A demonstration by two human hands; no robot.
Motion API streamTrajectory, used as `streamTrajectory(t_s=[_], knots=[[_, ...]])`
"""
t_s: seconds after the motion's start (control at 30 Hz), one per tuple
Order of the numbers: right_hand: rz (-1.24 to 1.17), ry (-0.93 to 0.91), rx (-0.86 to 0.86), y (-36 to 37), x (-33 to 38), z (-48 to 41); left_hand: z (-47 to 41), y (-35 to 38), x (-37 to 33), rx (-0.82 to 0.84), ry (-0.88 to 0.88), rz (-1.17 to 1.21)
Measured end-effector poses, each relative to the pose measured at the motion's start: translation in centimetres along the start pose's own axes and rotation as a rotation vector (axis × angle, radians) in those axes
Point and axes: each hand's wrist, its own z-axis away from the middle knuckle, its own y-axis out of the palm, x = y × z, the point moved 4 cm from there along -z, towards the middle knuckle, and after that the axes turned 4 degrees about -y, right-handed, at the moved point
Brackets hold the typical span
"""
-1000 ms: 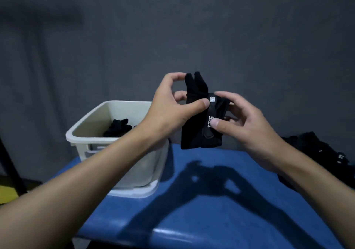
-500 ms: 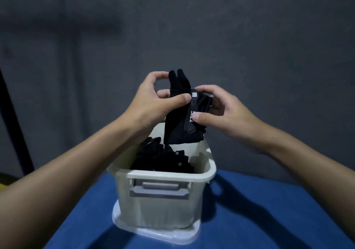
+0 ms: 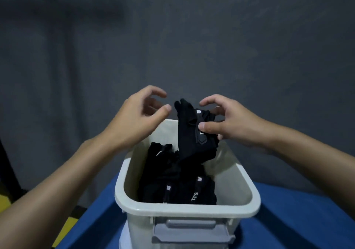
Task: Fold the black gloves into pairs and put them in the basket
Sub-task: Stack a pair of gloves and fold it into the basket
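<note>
Right hand [image 3: 230,123] pinches folded glove pair [image 3: 192,139], thumb in front.
Left hand [image 3: 138,118] beside it, fingers loosely curled, empty; basket [image 3: 184,210] below both hands, more gloves [image 3: 178,189] inside.

dim, soft light falls from above; the pale basket [image 3: 184,211] rim is brightest, while the black gloves [image 3: 190,143] lose nearly all detail. vague shadows smear the grey wall [image 3: 249,37]. focus slightly soft, edges bowed.
</note>
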Motion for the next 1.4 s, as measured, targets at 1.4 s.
streamTrajectory(t_s=[1.4], knots=[[0.928,0.091,0.448,4.3,-4.1,-1.4,0.8,-0.5,3.7,0.291,0.139,-0.432]])
